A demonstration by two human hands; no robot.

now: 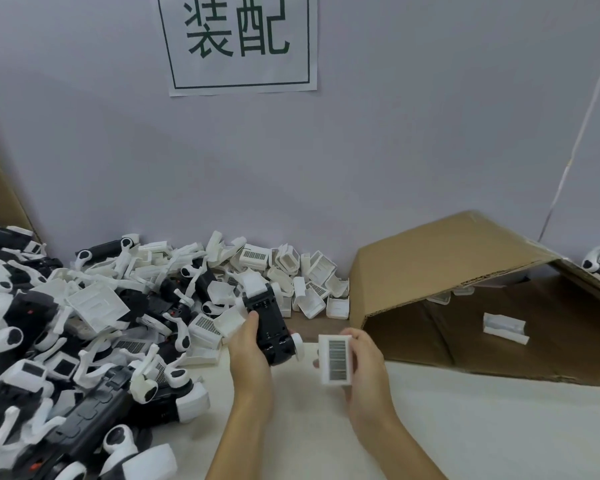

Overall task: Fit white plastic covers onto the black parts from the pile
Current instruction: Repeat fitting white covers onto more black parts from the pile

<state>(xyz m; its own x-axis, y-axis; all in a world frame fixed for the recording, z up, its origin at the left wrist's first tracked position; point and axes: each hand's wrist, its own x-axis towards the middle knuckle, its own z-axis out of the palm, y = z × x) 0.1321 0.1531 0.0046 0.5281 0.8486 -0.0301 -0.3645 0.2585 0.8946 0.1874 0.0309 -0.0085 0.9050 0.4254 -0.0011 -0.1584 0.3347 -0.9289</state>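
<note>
Above white tabletop (465,427), right hand (362,362) grips white cover (336,358) beside black part (272,327).

Small assembly workstn/factory bench: printed wall sign (238,43) at 12 o'clock, big pile of black parts (84,327) w/ white covers (291,271) at 9, open cardboard box (465,289) at 3.

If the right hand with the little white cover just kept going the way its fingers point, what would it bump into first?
Most likely the black part held in the left hand. The right hand holds the white cover with its fingers pointing up and left, toward that part's near end. Depth is unclear, so it might pass just above it.
</note>
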